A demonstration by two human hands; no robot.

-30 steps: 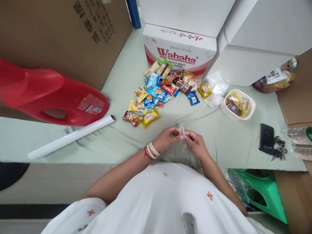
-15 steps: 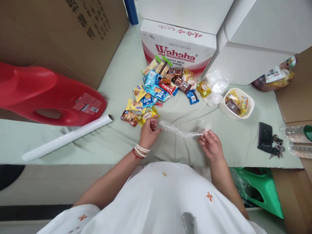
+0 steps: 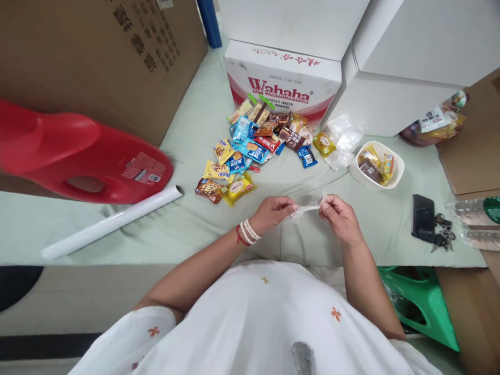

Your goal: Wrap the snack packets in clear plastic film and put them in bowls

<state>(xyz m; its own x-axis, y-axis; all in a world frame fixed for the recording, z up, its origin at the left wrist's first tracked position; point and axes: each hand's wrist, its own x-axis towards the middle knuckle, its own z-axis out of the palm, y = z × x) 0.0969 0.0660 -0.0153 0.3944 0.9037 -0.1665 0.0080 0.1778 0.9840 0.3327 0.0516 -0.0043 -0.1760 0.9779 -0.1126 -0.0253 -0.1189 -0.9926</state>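
A thin clear plastic bag (image 3: 307,208) is stretched between my two hands above the table's near side. My left hand (image 3: 275,212), with beaded bracelets at the wrist, pinches its left end. The other end is in the closed fingers of my right hand (image 3: 340,216). Beyond my hands lies a pile of wrapped snacks (image 3: 255,148), with a yellow snack packet (image 3: 239,188) nearest my left hand. Past my right hand stands a white tub (image 3: 357,179) holding several wrapped snacks. Crumpled clear plastic (image 3: 346,138) lies next to the tub.
A red jug (image 3: 105,140) and a white tube (image 3: 113,223) lie on the left by a large cardboard box (image 3: 97,62). The Wahaha carton (image 3: 281,78) stands behind the snacks. A black case with keys (image 3: 424,219) and clear cups (image 3: 474,211) are at the right.
My left hand has moved right, from beside the yellow snack packet toward my right hand. The plastic between them now spans a shorter length. My right hand stays almost in place.
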